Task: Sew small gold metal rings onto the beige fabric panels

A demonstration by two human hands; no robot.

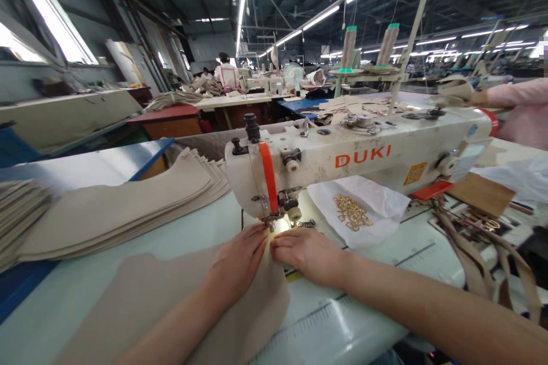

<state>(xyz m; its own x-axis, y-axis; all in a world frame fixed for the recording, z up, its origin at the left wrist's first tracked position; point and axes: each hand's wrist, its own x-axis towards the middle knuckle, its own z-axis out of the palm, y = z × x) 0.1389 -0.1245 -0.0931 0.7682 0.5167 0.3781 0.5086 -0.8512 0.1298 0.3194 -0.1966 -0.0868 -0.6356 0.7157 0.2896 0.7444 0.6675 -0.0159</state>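
A white DUKI sewing machine (363, 157) stands across the table, its needle end at centre. A tan fabric piece (141, 296) lies flat on the pale table (64, 296) and runs up to the needle. My left hand (240, 262) rests on the fabric with fingers curled, pinching its edge just below the presser foot (274, 219). My right hand (306, 254) lies beside it, fingertips pressed on the same edge. The two hands touch under the needle.
A fanned stack of tan cut pieces (128, 205) lies at the left. White paper with gold metal rings (353, 211) sits under the machine arm. Tan straps (479, 262) hang at the right. Thread cones (349, 45) stand behind; another person's pink sleeve (518, 102) is at far right.
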